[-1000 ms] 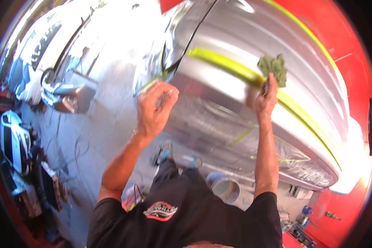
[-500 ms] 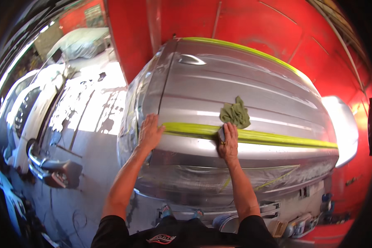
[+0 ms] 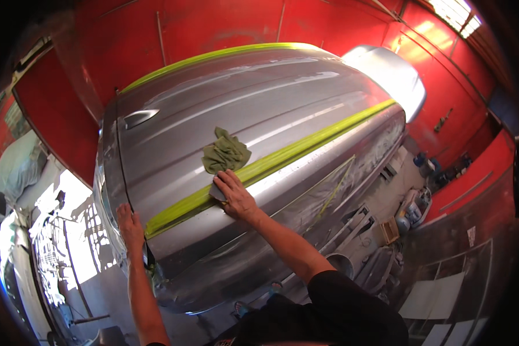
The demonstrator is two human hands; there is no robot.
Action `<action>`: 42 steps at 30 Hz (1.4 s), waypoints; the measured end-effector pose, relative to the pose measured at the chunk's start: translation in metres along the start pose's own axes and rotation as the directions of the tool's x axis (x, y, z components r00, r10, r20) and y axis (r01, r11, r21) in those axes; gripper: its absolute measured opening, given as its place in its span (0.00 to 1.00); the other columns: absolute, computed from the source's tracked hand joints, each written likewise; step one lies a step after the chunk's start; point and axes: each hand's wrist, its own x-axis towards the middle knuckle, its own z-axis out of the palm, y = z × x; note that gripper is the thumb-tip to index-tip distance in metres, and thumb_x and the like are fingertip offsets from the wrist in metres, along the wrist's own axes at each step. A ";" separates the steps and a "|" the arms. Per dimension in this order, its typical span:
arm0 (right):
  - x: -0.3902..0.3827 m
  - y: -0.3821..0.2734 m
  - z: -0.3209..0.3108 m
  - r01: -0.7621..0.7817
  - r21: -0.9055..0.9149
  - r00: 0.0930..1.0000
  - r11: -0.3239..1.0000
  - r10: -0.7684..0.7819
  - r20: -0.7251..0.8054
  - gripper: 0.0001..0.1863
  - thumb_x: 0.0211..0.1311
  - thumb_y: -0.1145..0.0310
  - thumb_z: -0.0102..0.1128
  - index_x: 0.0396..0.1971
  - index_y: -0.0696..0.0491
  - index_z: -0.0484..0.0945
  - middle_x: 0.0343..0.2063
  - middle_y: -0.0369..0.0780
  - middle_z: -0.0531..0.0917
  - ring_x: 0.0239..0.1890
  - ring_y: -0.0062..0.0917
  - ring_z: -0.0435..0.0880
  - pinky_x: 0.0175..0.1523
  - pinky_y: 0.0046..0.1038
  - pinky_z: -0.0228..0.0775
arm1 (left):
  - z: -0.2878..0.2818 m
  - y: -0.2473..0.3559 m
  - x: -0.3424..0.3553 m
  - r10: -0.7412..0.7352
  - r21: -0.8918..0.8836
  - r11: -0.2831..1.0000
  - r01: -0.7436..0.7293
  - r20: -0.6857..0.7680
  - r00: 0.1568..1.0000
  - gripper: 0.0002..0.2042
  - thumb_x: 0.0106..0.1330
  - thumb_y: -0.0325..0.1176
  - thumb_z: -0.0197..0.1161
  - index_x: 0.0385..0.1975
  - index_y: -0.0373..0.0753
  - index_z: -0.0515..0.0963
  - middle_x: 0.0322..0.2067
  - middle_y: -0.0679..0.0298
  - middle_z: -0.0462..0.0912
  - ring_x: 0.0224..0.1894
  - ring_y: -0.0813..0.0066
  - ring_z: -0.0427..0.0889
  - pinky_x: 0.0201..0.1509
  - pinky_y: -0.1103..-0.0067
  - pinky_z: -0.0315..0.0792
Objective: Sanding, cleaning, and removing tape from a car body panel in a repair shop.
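A silver-grey car roof (image 3: pixel 173 153) spreads out before me, with a yellow-green strip of masking tape (image 3: pixel 305 151) running along its near side. My right hand (image 3: pixel 236 195) presses a small dark grey pad (image 3: pixel 216 192), partly hidden under the fingers, against the near edge of this strip. Just beyond those fingers lies a crumpled olive-green cloth (image 3: pixel 226 151). At the roof's left end, my left hand (image 3: pixel 131 228) rests flat with its fingers stretched out, beside the end of the tape and holding nothing.
Clear plastic film (image 3: pixel 282 230) covers the car's near side. A fin-shaped antenna (image 3: pixel 141 117) stands on the roof's far left, and a second tape strip (image 3: pixel 213 56) follows the far edge. Red walls (image 3: pixel 225 23) rise behind. A bucket (image 3: pixel 340 264) and a wooden box (image 3: pixel 387 232) sit on the floor.
My view has turned right, so the car now lies slantwise. Both hands keep roughly their places on the roof, the right still at the tape near the cloth.
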 end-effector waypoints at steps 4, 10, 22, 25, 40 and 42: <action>-0.003 0.002 0.000 -0.021 -0.012 1.000 1.000 0.021 0.011 0.41 0.49 0.74 0.64 0.70 0.57 0.67 0.70 0.52 0.66 0.75 0.52 0.61 0.79 0.43 0.55 | 0.004 0.005 -0.013 0.030 0.030 0.999 -0.031 0.042 0.999 0.21 0.78 0.34 0.55 0.65 0.29 0.73 0.70 0.41 0.68 0.75 0.41 0.62 0.76 0.58 0.60; -0.002 0.002 -0.003 -0.042 0.027 0.999 0.999 0.041 0.018 0.42 0.49 0.73 0.64 0.70 0.57 0.67 0.70 0.52 0.66 0.75 0.52 0.60 0.79 0.42 0.55 | 0.004 0.028 -0.019 -0.044 0.062 0.997 0.038 0.095 0.994 0.22 0.79 0.37 0.51 0.65 0.28 0.73 0.70 0.41 0.67 0.75 0.40 0.62 0.77 0.58 0.58; -0.004 0.011 -0.016 -0.039 0.239 0.999 0.970 0.031 0.038 0.44 0.46 0.77 0.67 0.70 0.58 0.67 0.69 0.51 0.68 0.75 0.52 0.61 0.78 0.44 0.56 | 0.038 0.141 0.001 0.003 -0.041 0.999 -0.004 -0.019 1.000 0.20 0.78 0.37 0.54 0.60 0.30 0.77 0.63 0.44 0.77 0.68 0.40 0.71 0.72 0.58 0.63; -0.002 0.029 -0.044 -0.037 0.403 0.999 0.914 0.023 0.039 0.52 0.36 0.84 0.64 0.72 0.55 0.66 0.72 0.49 0.66 0.76 0.53 0.59 0.78 0.45 0.57 | 0.036 0.142 0.001 -0.036 -0.063 0.998 0.032 -0.053 0.998 0.20 0.77 0.37 0.55 0.61 0.31 0.76 0.63 0.45 0.78 0.68 0.41 0.72 0.72 0.57 0.65; -0.013 0.182 -0.138 -0.253 -0.115 0.967 0.961 0.246 -0.066 0.29 0.70 0.67 0.57 0.69 0.61 0.70 0.69 0.55 0.70 0.72 0.56 0.66 0.76 0.51 0.55 | 0.018 0.150 0.002 -0.072 0.069 0.996 0.063 0.138 0.988 0.24 0.82 0.41 0.44 0.65 0.29 0.73 0.68 0.46 0.73 0.73 0.45 0.67 0.76 0.58 0.58; -0.014 0.183 -0.141 -0.249 -0.141 0.968 0.958 0.249 -0.022 0.35 0.57 0.74 0.62 0.69 0.60 0.70 0.70 0.56 0.68 0.73 0.55 0.65 0.77 0.52 0.54 | 0.022 0.144 0.002 -0.082 0.093 0.993 0.068 0.162 0.983 0.25 0.83 0.41 0.41 0.65 0.28 0.73 0.69 0.47 0.73 0.74 0.47 0.66 0.77 0.59 0.58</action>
